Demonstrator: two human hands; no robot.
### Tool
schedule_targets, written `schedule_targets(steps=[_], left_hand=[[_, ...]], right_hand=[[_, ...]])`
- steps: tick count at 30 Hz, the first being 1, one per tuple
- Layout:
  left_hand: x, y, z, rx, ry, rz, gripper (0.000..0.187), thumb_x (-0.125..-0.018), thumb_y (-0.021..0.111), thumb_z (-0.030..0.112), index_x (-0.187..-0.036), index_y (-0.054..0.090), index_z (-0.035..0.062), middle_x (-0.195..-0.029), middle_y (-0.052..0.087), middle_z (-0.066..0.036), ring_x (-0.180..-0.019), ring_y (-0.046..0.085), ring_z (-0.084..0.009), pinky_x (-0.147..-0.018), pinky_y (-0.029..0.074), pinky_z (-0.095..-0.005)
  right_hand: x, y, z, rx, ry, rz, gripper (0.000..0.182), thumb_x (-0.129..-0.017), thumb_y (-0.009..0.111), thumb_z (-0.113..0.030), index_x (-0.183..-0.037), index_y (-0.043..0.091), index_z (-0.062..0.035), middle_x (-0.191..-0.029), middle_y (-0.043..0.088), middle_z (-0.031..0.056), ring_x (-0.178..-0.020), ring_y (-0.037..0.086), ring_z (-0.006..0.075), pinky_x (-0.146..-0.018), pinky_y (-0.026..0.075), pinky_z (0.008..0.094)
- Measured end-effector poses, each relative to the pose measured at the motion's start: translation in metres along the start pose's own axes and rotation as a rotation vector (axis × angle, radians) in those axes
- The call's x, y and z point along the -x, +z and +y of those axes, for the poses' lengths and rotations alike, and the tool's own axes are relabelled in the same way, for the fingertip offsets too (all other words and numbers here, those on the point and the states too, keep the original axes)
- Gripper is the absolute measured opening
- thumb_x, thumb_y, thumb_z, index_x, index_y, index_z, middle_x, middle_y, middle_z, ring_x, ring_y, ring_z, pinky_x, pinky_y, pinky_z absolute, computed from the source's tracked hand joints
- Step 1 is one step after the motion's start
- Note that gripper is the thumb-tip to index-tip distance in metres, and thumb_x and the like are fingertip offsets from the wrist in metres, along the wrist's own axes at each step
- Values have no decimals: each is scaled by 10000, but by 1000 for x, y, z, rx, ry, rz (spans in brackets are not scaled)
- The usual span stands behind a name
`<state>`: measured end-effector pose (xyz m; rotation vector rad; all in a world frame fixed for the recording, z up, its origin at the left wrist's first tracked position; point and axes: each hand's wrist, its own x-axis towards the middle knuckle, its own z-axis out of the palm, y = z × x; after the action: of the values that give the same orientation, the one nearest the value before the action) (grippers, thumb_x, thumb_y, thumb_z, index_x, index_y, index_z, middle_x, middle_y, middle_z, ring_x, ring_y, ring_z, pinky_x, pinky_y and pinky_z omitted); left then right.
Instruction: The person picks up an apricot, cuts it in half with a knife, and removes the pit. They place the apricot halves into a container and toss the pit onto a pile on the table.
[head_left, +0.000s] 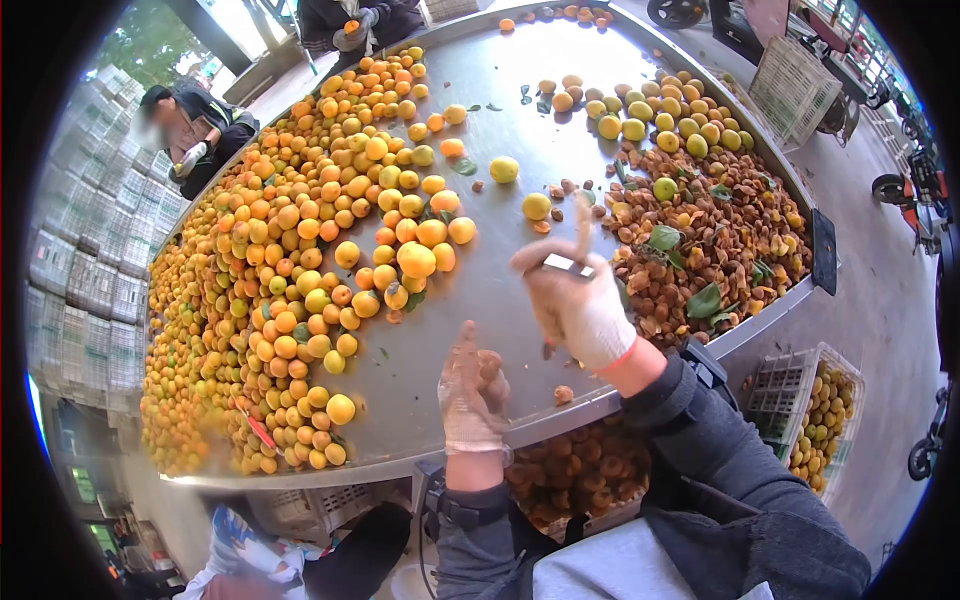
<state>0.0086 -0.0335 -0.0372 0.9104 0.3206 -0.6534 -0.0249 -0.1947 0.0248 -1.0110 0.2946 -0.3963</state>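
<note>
My right hand [585,310], in a white knitted glove, is raised over the metal table [515,290], one blurred finger pointing up. Its other fingers are closed round a small tool with a white, dark-edged end [568,265]; a dark tip shows below the fist. My left hand [470,400], in a brown-stained glove, is upright near the table's front edge, fingers stretched and apart from the right hand. Loose apricots, among them a yellow one [536,207], lie beyond my hands. A small brown piece [563,395] lies to the right of my left hand.
A large heap of apricots [300,260] covers the table's left. Brown pits and scraps [700,240] with leaves fill the right. Below the edge is a container of brown fruit pieces [580,470]; a crate of apricots [825,410] stands right. A person [205,125] works across the table.
</note>
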Motion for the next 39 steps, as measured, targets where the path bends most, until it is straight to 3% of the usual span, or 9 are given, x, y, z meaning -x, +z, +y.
schedule_targets(steps=[5,9,12,15,17,22,27,35,39], left_hand=[[2,26,-5,-92,174,133,427,-963,534,370,-1268,543,71,-753,610,-23,-502,495,-104,-455,410,-236],[10,9,5,-363,141,-13,475,-969,501,414,-1289,523,64,-832,630,-46,-588,550,-120,-518,444,-244],[22,1,16,-387,107,-14,470,-944,544,393,-1273,540,58,-936,636,-71,-643,579,-138,-524,446,-237],[44,7,30,-754,20,-428,479,-893,615,330,-1267,551,37,-1061,635,-92,-817,633,-196,-643,506,-276],[45,30,32,-1163,407,-1091,489,-827,669,197,-1261,550,5,-1163,618,-94,-1035,607,-225,-821,504,-313],[-26,87,34,-1131,163,-175,506,-812,678,111,-1290,536,26,-1276,568,-153,-1186,537,-212,-960,443,-320],[-145,128,0,-1639,744,-142,481,-827,636,183,-1282,549,52,-1259,578,-160,-1158,539,-335,-991,424,-365],[-182,129,-27,-1913,625,-105,451,-791,668,204,-1223,605,91,-1204,619,-129,-1114,569,-299,-971,436,-403],[-149,95,-1,-900,269,-360,562,-789,703,112,-1315,520,42,-1141,635,-138,-1025,616,-202,-893,498,-299]], right_hand=[[23,5,14,1152,-163,-385,208,-802,663,-237,-946,689,-89,-850,671,166,-761,649,357,-703,527,412],[10,-10,0,1430,-109,-188,169,-794,648,-244,-879,671,-99,-780,667,150,-743,652,355,-667,532,412],[3,-35,-10,1170,-280,36,166,-794,672,-194,-909,676,-74,-705,643,124,-683,661,265,-647,524,358],[2,-44,-47,713,-43,169,152,-806,690,-134,-929,674,-46,-719,620,33,-670,601,117,-637,494,277],[-2,-62,-62,490,-164,275,112,-820,679,-79,-927,674,-43,-740,572,-42,-650,509,43,-571,426,215],[1,-67,-86,236,-93,349,100,-826,672,-71,-922,675,-42,-706,550,-40,-557,473,39,-491,379,202],[-5,-72,-82,236,-141,348,98,-841,662,-74,-933,679,-43,-759,592,-29,-660,527,42,-566,439,206],[-10,-75,-83,156,-70,288,133,-841,649,-127,-961,682,-80,-734,620,2,-537,540,49,-468,428,214],[-9,-66,-77,135,-111,260,111,-839,636,-106,-930,691,-75,-776,633,20,-688,578,68,-660,478,215]])
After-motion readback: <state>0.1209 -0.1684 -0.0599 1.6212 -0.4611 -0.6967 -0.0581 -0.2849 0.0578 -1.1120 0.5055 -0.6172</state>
